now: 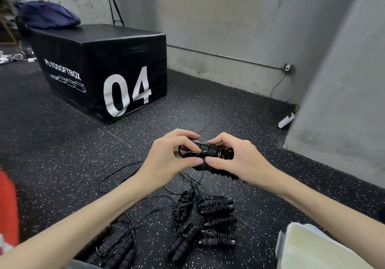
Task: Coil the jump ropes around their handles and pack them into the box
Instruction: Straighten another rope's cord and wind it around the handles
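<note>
A black jump rope [212,153] with its cord partly wound round its handles is held up between both hands. My left hand [173,156] pinches a loop of the cord at the bundle's left end. My right hand [235,160] grips the wound handles from the right, its thumb next to my left thumb. On the floor below lie several coiled jump ropes [215,205], and loose uncoiled ropes [123,250] with trailing cord lie at the lower left. A pale translucent box [312,248] stands at the lower right corner.
A black plyo soft box marked 04 [100,68] stands on the speckled rubber floor at the back left, with a dark blue bag [48,14] on it. A grey pillar [343,91] rises on the right, a white power strip [287,120] at its foot. Something red [8,206] shows at the left edge.
</note>
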